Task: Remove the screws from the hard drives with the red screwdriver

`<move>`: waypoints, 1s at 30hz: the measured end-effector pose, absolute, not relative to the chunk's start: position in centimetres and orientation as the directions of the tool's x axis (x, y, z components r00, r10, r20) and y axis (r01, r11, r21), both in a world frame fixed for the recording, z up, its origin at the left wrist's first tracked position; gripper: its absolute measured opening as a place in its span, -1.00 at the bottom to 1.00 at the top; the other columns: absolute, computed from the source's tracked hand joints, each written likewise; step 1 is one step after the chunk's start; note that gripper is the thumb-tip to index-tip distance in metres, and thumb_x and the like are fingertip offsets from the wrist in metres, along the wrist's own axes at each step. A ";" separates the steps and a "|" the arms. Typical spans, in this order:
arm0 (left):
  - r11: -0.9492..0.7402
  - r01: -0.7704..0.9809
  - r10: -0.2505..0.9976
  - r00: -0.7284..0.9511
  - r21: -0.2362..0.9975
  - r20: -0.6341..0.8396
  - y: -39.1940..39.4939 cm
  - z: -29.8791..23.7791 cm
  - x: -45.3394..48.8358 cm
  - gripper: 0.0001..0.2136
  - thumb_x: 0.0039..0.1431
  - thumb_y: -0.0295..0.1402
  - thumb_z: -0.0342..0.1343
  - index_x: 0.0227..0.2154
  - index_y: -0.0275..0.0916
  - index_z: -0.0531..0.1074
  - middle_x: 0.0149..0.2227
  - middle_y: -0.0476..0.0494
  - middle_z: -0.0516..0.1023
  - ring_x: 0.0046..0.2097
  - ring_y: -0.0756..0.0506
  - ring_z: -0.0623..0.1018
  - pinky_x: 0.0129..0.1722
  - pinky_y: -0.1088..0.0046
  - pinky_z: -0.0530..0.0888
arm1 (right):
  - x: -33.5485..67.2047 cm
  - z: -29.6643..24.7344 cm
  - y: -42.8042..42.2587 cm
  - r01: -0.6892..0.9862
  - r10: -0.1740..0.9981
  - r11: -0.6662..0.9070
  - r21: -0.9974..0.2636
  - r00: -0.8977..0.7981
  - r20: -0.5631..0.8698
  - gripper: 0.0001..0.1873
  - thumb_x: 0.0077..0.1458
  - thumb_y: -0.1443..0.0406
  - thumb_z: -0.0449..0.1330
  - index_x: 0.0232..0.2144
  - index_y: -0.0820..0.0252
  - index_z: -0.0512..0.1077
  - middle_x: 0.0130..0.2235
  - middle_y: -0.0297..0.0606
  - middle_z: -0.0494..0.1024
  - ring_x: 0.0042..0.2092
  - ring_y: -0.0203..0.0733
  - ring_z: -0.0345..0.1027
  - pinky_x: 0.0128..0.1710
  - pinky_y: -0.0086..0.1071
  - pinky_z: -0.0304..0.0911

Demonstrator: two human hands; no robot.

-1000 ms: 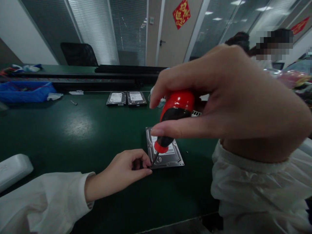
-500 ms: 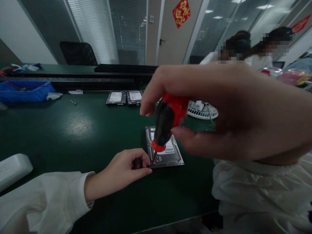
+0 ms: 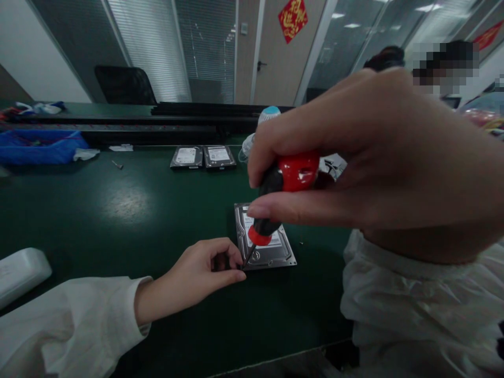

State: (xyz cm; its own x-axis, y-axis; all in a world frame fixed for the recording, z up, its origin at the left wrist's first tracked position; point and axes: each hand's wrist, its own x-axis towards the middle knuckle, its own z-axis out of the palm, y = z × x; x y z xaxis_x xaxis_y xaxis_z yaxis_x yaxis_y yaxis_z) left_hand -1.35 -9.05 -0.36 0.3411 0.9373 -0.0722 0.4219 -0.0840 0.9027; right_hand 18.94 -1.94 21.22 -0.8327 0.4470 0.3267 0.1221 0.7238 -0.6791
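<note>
Behind everything, a glass partition with blinds (image 3: 149, 47) runs beside a pale door (image 3: 268, 68) bearing a red diamond-shaped sign (image 3: 293, 21), and a dark chair (image 3: 124, 85) stands at the far left. At the upper right, another person (image 3: 449, 63) shows partly above the near arm.

In the head view, a dark green worktop (image 3: 169, 210) fills the middle. A hard drive (image 3: 277, 251) lies flat on it near the centre, label side up. The right hand (image 3: 366, 157) is closed round the red and black handle of a screwdriver (image 3: 297, 173), which slants down to the left; its shaft ends at the drive's near left corner, though the exact contact at the tip is too small to tell. The left hand (image 3: 197, 270) is at that same corner, thumb and fingers held narrow; whether anything sits between them cannot be told.

A tiny piece (image 3: 301, 243) lies just right of the drive. Farther back, two more drives (image 3: 186, 156) lie side by side. A blue bin (image 3: 41, 148) stands at the back left, and a white object (image 3: 25, 273) with rounded corners lies at the left edge.
</note>
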 end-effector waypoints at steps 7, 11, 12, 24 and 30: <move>-0.087 0.399 0.940 0.336 0.913 -0.057 -9.1 -0.6 -1.4 -0.77 0.21 -0.17 0.36 -0.26 -0.17 0.48 -0.34 0.08 0.51 -0.35 0.02 0.44 -0.38 0.51 0.40 | 18.6 21.1 -2.0 0.115 0.395 0.747 -0.655 -0.869 0.297 -0.83 -0.21 0.56 0.43 -0.52 0.32 0.56 -0.55 -0.54 0.46 -0.47 -0.69 0.35 -0.51 -0.85 0.06; -0.097 0.390 0.941 0.334 0.916 -0.043 -9.2 -0.6 -1.4 -0.77 0.22 -0.19 0.36 -0.20 -0.15 0.46 -0.31 0.09 0.51 -0.34 0.01 0.44 -0.35 0.50 0.41 | 18.6 21.1 -2.0 0.160 0.332 0.862 -0.481 -0.894 0.300 -0.77 -0.25 0.56 0.42 -0.45 0.31 0.59 -0.48 -0.62 0.53 -0.48 -0.79 0.28 -0.49 -0.93 0.03; -0.101 0.392 0.941 0.336 0.914 -0.040 -9.2 -0.7 -1.4 -0.77 0.23 -0.19 0.35 -0.19 -0.14 0.46 -0.32 0.09 0.51 -0.34 0.01 0.44 -0.35 0.50 0.41 | 18.7 21.1 -2.0 0.169 0.338 0.854 -0.492 -0.899 0.278 -0.74 -0.26 0.58 0.41 -0.43 0.31 0.59 -0.43 -0.61 0.56 -0.46 -0.76 0.30 -0.47 -0.91 0.07; -0.038 0.399 0.945 0.313 0.916 -0.097 -9.0 -1.4 -1.5 -0.66 0.21 -0.18 0.35 -0.07 -0.11 0.37 -0.26 0.06 0.52 -0.33 0.00 0.48 -0.35 0.47 0.46 | 19.3 19.4 -1.8 0.138 0.515 0.547 -0.826 -0.833 0.202 -0.82 -0.21 0.39 0.39 -0.48 0.43 0.53 -0.38 -0.57 0.56 -0.31 -0.62 0.47 -0.31 -0.77 0.24; -0.055 0.403 0.945 0.316 0.914 -0.082 -9.2 -1.1 -1.4 -0.66 0.20 -0.19 0.35 -0.08 -0.10 0.37 -0.29 0.08 0.51 -0.35 0.00 0.48 -0.36 0.46 0.47 | 19.6 18.7 -1.1 0.070 0.376 0.854 -0.515 -0.767 0.519 -0.77 -0.30 0.33 0.46 -0.47 0.26 0.57 -0.45 -0.67 0.52 -0.36 -0.72 0.39 -0.34 -0.83 0.19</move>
State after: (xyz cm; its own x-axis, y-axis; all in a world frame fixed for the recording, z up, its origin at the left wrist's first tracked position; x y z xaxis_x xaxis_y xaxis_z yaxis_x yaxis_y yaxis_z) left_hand -1.38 -9.17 -1.15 0.3155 0.9454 -0.0821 0.4029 -0.0551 0.9136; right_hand 19.63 -1.06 18.69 -0.7672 0.3763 0.5194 0.0704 0.8543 -0.5149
